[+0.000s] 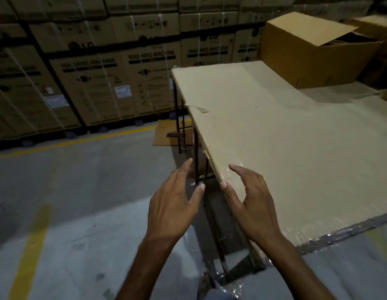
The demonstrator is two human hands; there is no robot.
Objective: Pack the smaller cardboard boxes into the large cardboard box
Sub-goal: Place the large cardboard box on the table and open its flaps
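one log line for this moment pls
left hand: open, empty, beside table edge | right hand: open, empty, above table corner | large cardboard box: table's far end, top partly open

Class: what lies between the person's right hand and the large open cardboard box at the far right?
Only the bare cardboard sheet stretches from the right hand to the large cardboard box; nothing stands on that stretch, as the head view shows.
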